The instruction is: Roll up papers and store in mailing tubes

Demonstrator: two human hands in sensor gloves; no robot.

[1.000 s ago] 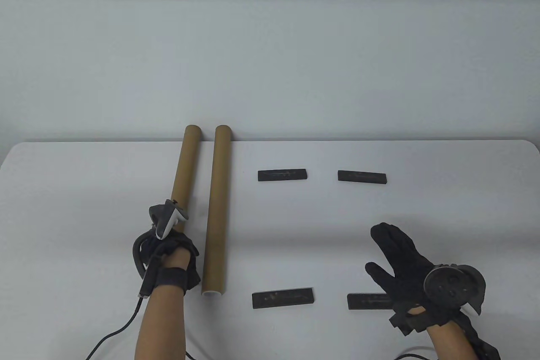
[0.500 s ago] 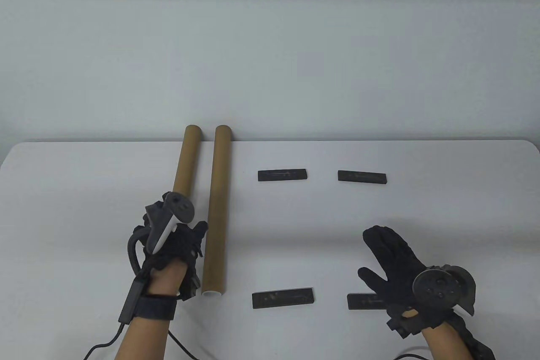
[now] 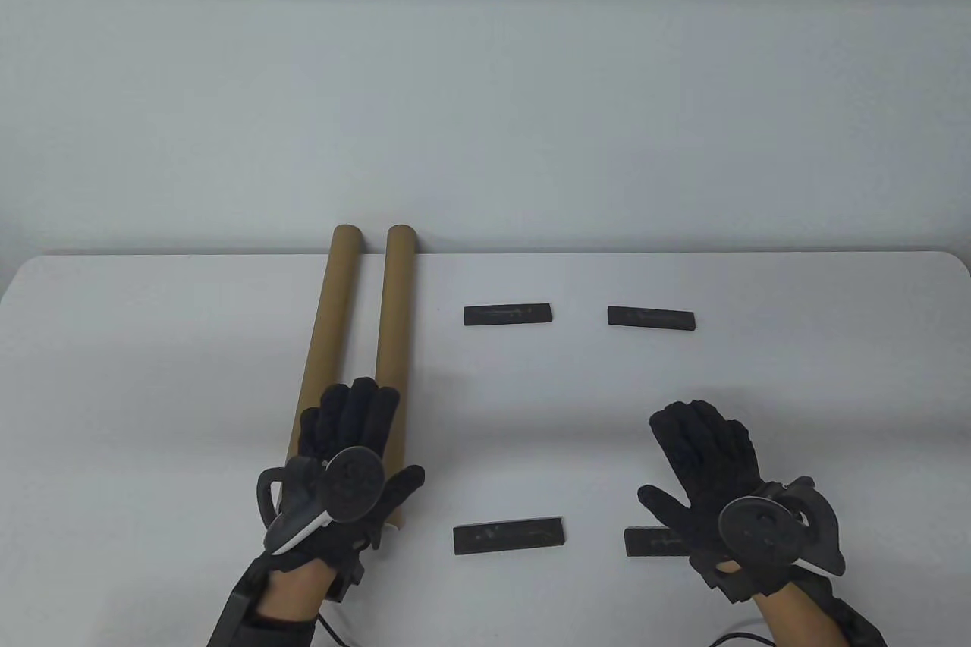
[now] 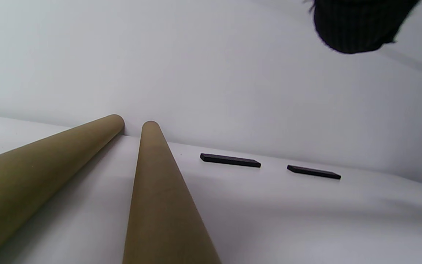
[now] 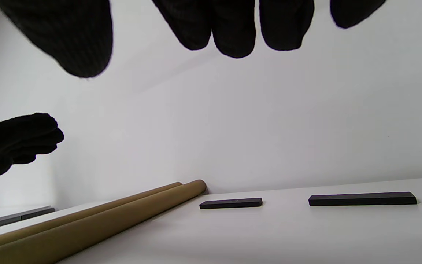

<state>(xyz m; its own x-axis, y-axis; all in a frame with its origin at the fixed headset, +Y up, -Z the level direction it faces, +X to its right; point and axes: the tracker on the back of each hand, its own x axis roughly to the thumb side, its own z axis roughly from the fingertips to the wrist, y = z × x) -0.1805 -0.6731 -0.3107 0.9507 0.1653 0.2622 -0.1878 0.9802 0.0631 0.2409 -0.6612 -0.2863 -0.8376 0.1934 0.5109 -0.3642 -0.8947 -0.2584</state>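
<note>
Having released the left tube (image 3: 320, 343), the left hand (image 3: 345, 465) now hovers flat, fingers (image 3: 356, 412) spread, empty; right hand (image 3: 717, 476) likewise; tube contents unseen.

We find no text that can be read in any view. The four black bars (image 3: 508, 314) on the table (image 3: 152, 343) carry faint pale markings on their top faces, too small and blurred for us to make out. The two brown mailing tubes (image 3: 394, 328) show plain surfaces.
</note>
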